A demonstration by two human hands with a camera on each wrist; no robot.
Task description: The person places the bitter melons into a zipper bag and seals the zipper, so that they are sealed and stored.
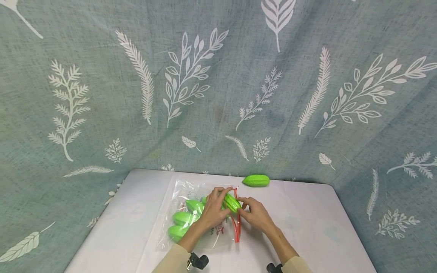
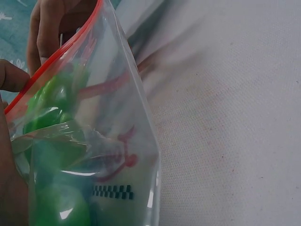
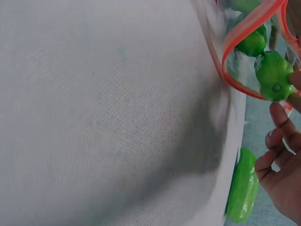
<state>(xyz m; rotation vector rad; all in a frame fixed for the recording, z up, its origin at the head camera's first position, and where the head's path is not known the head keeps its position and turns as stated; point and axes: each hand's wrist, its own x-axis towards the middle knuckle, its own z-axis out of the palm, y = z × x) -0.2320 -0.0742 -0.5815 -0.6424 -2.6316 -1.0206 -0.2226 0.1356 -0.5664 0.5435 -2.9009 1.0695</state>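
A ribbed green gourd [image 1: 233,203] lies slanted in the mouth of a clear zip bag [image 1: 218,237] with a red zip edge. My right hand [image 1: 254,213] pinches its near end with thumb and fingertips. My left hand [image 1: 214,207] grips the bag at its mouth, fingers arched over the plastic beside the gourd. In the right wrist view, the gourd's blunt stem end [image 3: 275,77] shows inside the looped red zip edge [image 3: 235,42]. Several green gourds [image 1: 184,218] fill the far left part of the bag, blurred by the plastic and partly hidden by my left hand.
Another ribbed green gourd [image 1: 256,180] lies at the back edge of the white table [image 1: 300,220], beyond my right hand. A grey-green cloth [image 1: 218,94] with white leaf prints hangs behind the table and along its sides.
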